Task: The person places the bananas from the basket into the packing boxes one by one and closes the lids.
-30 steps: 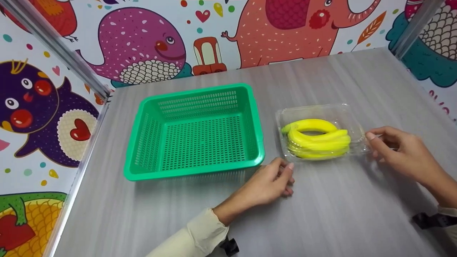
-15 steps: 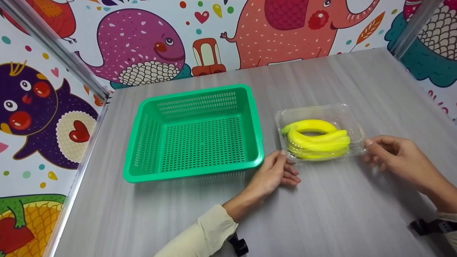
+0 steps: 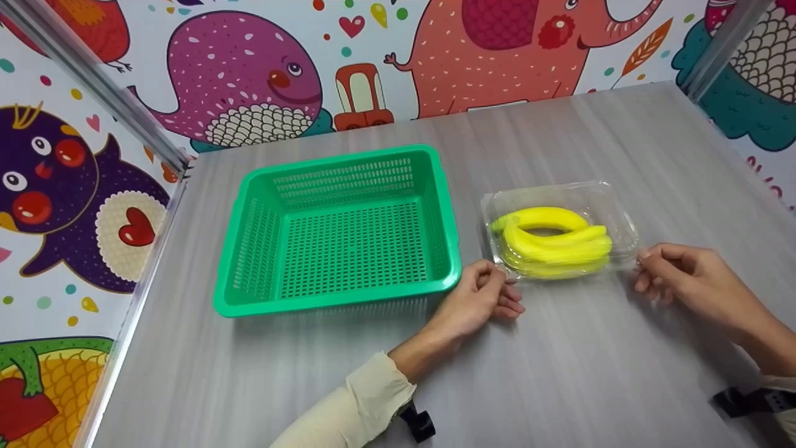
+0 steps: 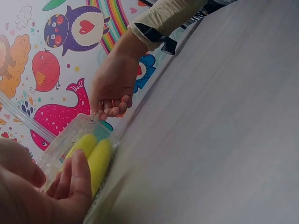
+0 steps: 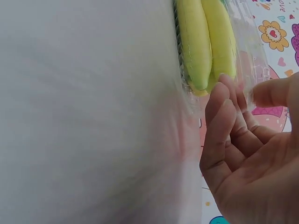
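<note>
A clear plastic box (image 3: 594, 196) sits to the right of the basket, with several yellow bananas (image 3: 553, 249) inside. At its near left corner, my left hand (image 3: 474, 300) pinches the edge between thumb and forefinger, the other fingers loosely bent below. My right hand (image 3: 703, 283) pinches the near right corner in the same way. In the left wrist view the right hand (image 4: 114, 86) grips the far end of the box, past the bananas (image 4: 98, 165). The right wrist view has the right thumb and fingers (image 5: 268, 93) at the box's end, beside the banana tips.
A green perforated basket (image 3: 339, 305) stands left of the box, its near right corner close by my left hand. The grey table (image 3: 559, 386) reaches back to a wall with cartoon animals (image 3: 497, 56). Metal posts (image 3: 99, 81) mark its sides.
My left hand has moved up to the box's near left corner and now pinches it. The right hand has shifted slightly down at its corner. Box and basket stay nearly where they were.
</note>
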`<state>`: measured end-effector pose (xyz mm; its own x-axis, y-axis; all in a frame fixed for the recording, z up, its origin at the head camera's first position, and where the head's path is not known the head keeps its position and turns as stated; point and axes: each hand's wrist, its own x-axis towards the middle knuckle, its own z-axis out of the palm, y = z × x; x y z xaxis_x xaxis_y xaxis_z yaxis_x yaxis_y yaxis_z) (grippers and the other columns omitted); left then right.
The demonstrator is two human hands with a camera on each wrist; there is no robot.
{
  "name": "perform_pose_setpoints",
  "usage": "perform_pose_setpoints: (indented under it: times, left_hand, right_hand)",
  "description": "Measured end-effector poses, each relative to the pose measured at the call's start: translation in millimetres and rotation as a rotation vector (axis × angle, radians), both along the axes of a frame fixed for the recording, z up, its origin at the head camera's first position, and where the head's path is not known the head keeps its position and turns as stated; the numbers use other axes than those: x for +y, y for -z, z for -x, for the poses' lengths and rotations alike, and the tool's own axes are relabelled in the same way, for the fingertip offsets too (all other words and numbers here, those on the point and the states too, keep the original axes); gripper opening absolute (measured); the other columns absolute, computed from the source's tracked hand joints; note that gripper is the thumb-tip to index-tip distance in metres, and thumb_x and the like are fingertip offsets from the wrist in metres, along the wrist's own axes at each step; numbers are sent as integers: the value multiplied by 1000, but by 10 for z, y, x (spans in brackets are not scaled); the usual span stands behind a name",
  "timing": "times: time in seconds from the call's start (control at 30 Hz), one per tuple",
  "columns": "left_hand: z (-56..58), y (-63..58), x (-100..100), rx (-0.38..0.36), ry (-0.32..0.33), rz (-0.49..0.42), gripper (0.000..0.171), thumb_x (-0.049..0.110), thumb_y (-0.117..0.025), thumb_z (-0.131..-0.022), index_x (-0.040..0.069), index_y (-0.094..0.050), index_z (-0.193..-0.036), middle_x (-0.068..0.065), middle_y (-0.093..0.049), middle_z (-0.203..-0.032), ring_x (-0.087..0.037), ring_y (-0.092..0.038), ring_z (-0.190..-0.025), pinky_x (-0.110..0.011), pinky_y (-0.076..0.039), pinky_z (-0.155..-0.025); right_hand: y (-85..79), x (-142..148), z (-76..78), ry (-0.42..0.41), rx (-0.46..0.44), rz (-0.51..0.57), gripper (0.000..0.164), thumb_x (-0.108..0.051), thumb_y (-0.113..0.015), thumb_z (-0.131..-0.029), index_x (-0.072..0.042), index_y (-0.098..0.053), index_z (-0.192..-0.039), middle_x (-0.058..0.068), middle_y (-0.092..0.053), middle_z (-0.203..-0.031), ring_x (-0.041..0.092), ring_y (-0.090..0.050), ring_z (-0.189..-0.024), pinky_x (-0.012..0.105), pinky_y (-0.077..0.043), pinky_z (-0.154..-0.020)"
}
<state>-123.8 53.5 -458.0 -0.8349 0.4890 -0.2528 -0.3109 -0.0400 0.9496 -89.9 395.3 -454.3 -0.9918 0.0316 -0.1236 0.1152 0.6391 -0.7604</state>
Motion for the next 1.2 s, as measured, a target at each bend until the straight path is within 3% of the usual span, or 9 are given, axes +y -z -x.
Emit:
perform_pose_setpoints:
  times: [0.43, 0.67, 0.8, 0.93, 1.07, 1.2]
  left_hand:
    - [23, 11, 12, 4, 3, -18, 16, 12, -51, -111, 3, -61, -101, -3, -69, -82, -11, -71, -68, -27, -66, -71]
    - [33, 8, 55, -38, -22, 9, 17, 14, -51, -109, 4, -62, -100, -3, -68, -79, -13, -70, -66, -28, -66, -68]
    - [21, -8, 6, -45, -11, 41, 25, 22, -52, -112, 1, -63, -106, -3, -67, -81, -12, -70, -67, -29, -66, -71]
    - [-9, -40, -85, -26, 33, 77, 37, 34, -52, -115, -1, -65, -117, -3, -67, -84, -12, -72, -69, -30, -66, -73]
    - [-50, -96, -214, -1, 104, 135, 38, 38, -54, -114, 2, -65, -124, -5, -70, -89, -13, -75, -75, -32, -67, -76]
    - [-94, -129, -357, 43, 232, 209, 28, 25, -60, -112, 2, -68, -126, -6, -73, -90, -15, -75, -77, -33, -67, -77]
  right_hand:
    - [20, -56, -66, 1, -44, 111, 43, -34, -49, -117, 5, -65, -115, 3, -68, -84, 19, -62, -70, 29, -57, -59]
    - [62, -63, -62, 39, -45, 193, 44, -34, -50, -117, 7, -64, -114, 0, -70, -82, 17, -66, -69, 29, -57, -58]
    - [66, -61, -48, 47, -74, 211, 47, -39, -47, -117, 6, -63, -117, -1, -72, -84, 17, -69, -70, 28, -59, -60]
    - [64, -64, -36, 40, -105, 199, 51, -43, -43, -117, 4, -62, -120, -2, -72, -86, 17, -69, -71, 29, -60, -61]
    - [51, -72, -36, 54, -100, 167, 55, -47, -39, -117, 4, -60, -114, -3, -64, -79, 17, -62, -65, 31, -56, -56]
    - [28, -69, -47, 136, -72, 124, 60, -54, -36, -116, 1, -51, -99, -4, -45, -71, 16, -46, -58, 34, -42, -50]
